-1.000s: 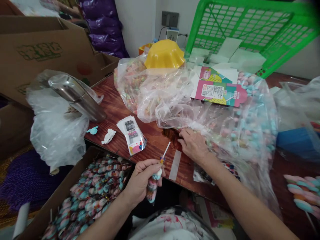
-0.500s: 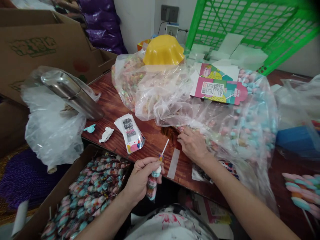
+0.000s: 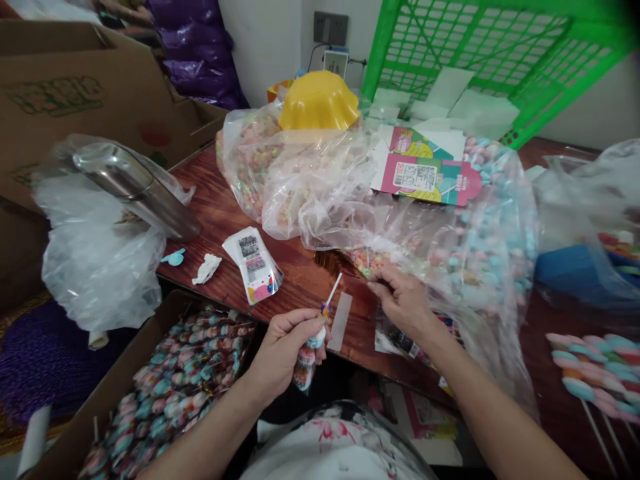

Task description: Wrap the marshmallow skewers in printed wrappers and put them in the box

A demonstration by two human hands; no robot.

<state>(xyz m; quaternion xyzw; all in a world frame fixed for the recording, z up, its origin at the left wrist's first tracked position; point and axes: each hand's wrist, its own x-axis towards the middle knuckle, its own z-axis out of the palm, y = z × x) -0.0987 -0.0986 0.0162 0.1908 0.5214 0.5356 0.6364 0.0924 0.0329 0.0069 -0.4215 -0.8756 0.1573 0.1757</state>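
My left hand (image 3: pixel 293 343) is closed around a wrapped marshmallow lollipop (image 3: pixel 306 360), gripping the gathered neck of its clear wrapper. The lollipop hangs candy down, with its white stick (image 3: pixel 334 290) pointing up and right. My right hand (image 3: pixel 403 300) is pinched at the fingertips, just right of a bundle of gold-brown twist ties (image 3: pixel 330 262) on the table. A thin dark strand, which looks like one twist tie, runs to those fingertips. Between the hands lies a pale translucent strip (image 3: pixel 341 322). A stack of printed cards (image 3: pixel 255 265) sits left of the bundle.
Wrapped lollipops fill a cardboard box (image 3: pixel 60 427) at lower left. Large clear bags of candy (image 3: pixel 330 220) cover the table's back, under a yellow bowl (image 3: pixel 320 100) and a printed carton (image 3: pixel 425 177). A steel flask (image 3: pixel 145 193) leans at left; unwrapped lollipops (image 3: pixel 597 373) lie right.
My right hand has drawn back from the twist-tie bundle, toward me and slightly right. The left hand keeps its hold on the lollipop. The whole view has shifted a little.
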